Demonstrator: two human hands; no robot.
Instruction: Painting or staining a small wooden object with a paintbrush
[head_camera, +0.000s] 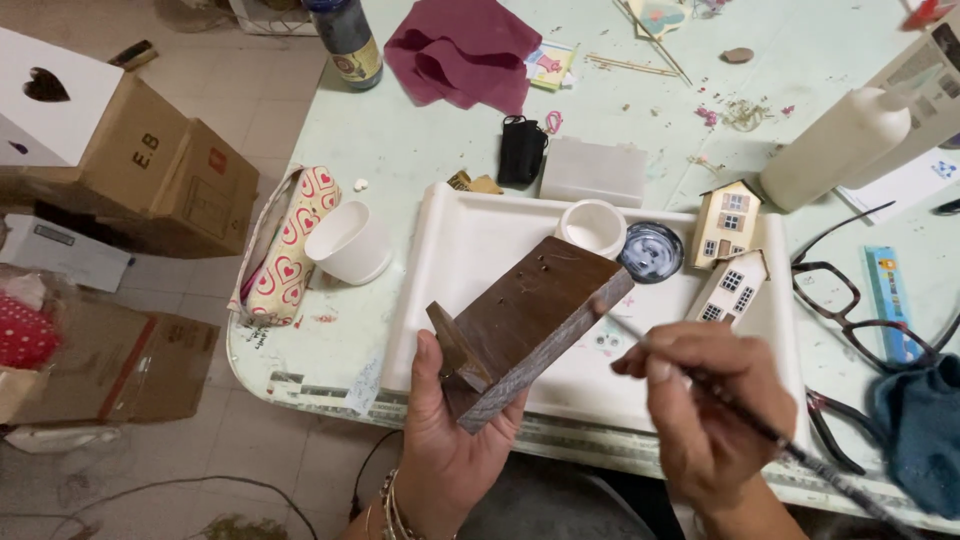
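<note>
My left hand (447, 440) holds a dark brown painted wooden block (535, 315) from below, tilted over a white tray (440, 270). My right hand (705, 405) grips a thin paintbrush (760, 430); its tip touches the block's right edge. On the tray's far side stand a small white cup (592, 226), a round jar lid with dark paint (651, 251) and two small wooden model houses (727, 222) (731, 288).
Black-framed glasses (850, 310), a white glue bottle (835, 150), a dark red cloth (462, 50), a dark bottle (345, 40), a white pot (350, 243) and a heart-patterned pouch (290, 245) lie on the pale green table. Cardboard boxes (150, 170) stand on the floor at left.
</note>
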